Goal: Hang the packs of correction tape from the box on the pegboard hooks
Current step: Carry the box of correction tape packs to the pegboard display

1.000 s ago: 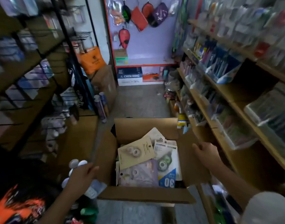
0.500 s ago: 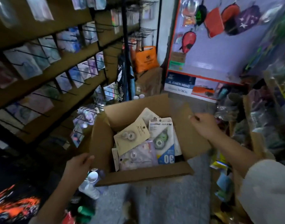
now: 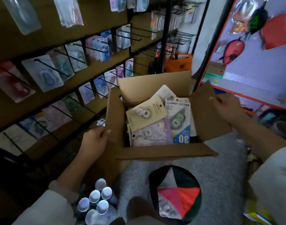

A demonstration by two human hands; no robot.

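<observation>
The left hand [image 3: 96,142] pinches the left flap and the right hand [image 3: 226,108] the right flap of the open brown cardboard box [image 3: 165,151]. Inside, flat carded correction tape packs [image 3: 146,113] lie stacked, probably light, stiff and slippery; best taken by the card's top edge. Black wire pegboard hooks [image 3: 53,68] jut nearby, left.

Brown box [image 3: 155,88], lilac pack [image 3: 155,135], orange bag [image 3: 179,64], red-framed white pegboard [image 3: 252,62].

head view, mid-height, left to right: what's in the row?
pegboard hooks → left hand → cream two-roll pack → green-wheeled correction tape pack → right hand
</observation>
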